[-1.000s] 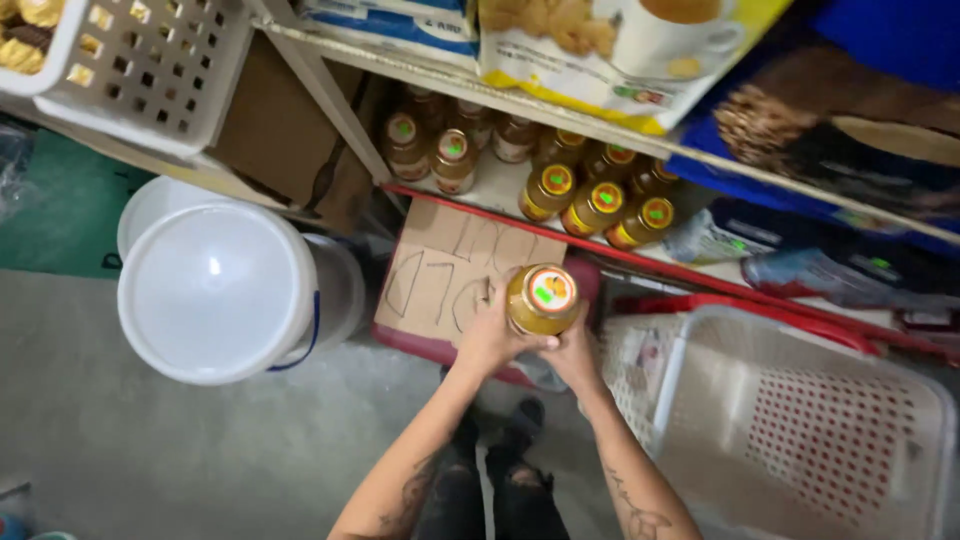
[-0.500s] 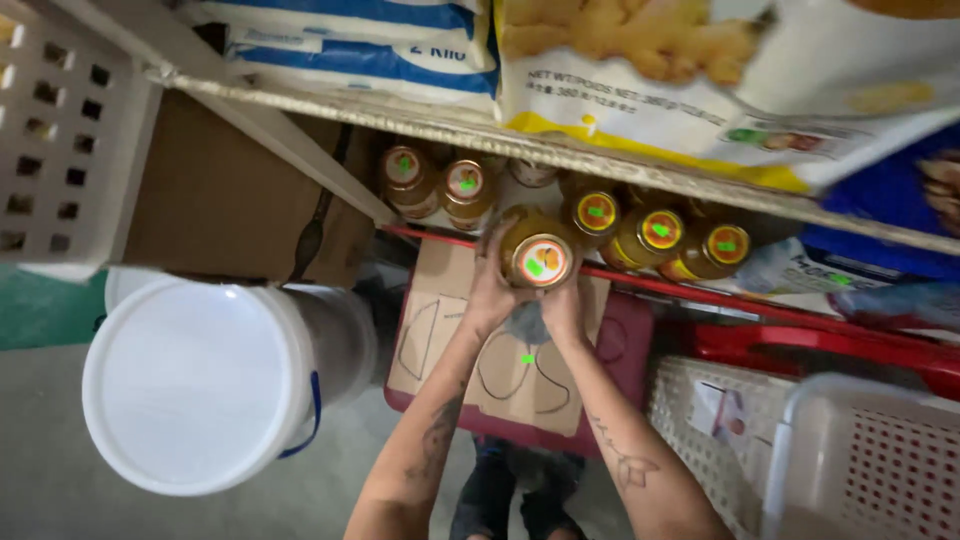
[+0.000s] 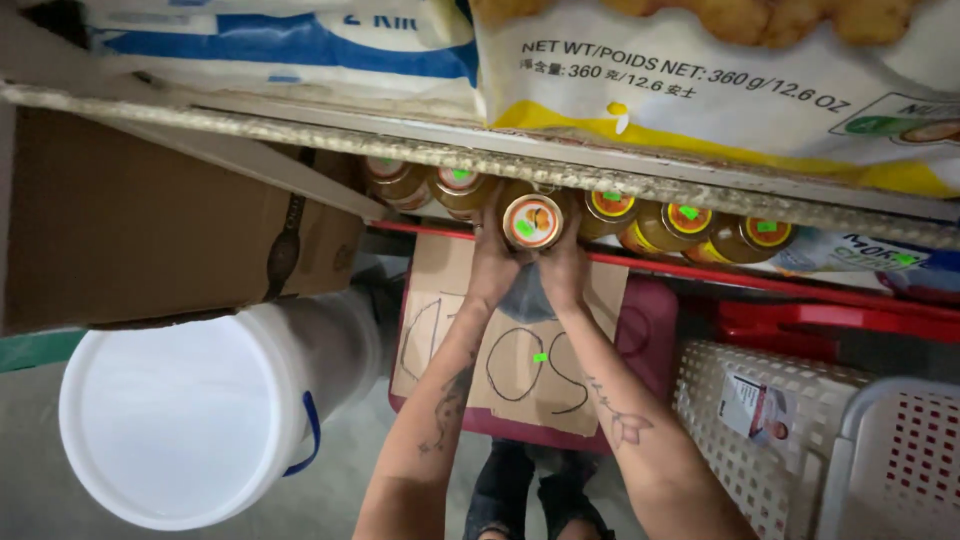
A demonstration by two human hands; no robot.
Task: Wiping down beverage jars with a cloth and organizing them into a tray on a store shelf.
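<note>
On the top shelf lie two soft bags: a white and blue one (image 3: 290, 40) at the left and a white and yellow one (image 3: 720, 80) (fried pieces pictured along its top) at the right. Under the shelf, a brown cardboard box (image 3: 150, 220) stands at the left. A brown cardboard sign (image 3: 520, 350) with hand-drawn black marks lies below. Small green stickers dot the jar lids (image 3: 610, 205). A pale printed label (image 3: 755, 405) sits on the white basket.
</note>
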